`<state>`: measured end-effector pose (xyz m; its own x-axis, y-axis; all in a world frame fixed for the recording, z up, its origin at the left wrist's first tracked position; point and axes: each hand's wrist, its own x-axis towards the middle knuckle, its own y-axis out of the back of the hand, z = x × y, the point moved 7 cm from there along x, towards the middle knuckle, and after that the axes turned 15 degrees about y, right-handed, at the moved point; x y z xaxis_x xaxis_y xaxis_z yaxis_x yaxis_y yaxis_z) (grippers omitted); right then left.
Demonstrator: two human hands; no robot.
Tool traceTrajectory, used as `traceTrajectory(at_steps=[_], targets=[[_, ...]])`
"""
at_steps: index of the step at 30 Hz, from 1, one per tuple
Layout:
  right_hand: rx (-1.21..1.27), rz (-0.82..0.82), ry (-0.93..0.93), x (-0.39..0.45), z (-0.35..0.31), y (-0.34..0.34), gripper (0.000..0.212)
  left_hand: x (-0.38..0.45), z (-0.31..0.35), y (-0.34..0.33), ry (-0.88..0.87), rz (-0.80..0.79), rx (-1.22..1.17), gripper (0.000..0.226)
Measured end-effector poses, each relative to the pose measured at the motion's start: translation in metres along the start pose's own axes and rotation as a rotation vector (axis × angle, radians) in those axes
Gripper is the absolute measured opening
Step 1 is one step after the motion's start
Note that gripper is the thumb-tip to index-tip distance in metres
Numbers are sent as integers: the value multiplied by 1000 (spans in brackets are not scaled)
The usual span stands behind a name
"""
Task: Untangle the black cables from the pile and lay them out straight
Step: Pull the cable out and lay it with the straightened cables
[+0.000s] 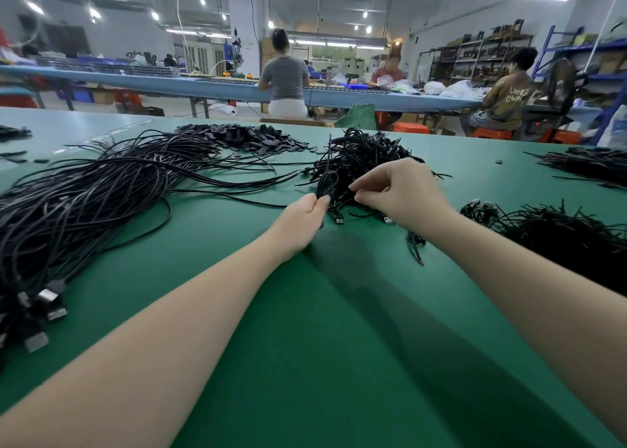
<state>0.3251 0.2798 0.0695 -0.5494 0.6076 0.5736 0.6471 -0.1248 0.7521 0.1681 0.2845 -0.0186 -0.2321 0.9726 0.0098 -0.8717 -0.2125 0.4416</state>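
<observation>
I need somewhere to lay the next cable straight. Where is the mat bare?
The green mat is bare near the front edge, between the forearms, and in a strip between the straightened bundle and the left hand. Crowded: the tangled pile by the right hand and the heap at right.

Strip-lit workshop [339,23], blue benches [169,84]

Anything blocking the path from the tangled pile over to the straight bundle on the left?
Nothing solid. Between the tangled pile and the laid-out bundle lie only a few loose cable ends on the green table. Left hand already pinches a looped cable.
</observation>
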Motion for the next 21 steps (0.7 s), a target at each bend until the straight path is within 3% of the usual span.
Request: traceTrajectory(at_steps=[7, 12, 21], targets=[[-37, -34, 96, 1, -26, -18, 25, -4, 6, -4, -96, 93, 288, 39], [-131, 21, 122, -1, -27, -6, 27, -8, 9, -5, -138, 98, 334, 39], [41, -30, 122, -5, -24, -12, 26, -13, 11, -11, -202, 160, 538, 40]])
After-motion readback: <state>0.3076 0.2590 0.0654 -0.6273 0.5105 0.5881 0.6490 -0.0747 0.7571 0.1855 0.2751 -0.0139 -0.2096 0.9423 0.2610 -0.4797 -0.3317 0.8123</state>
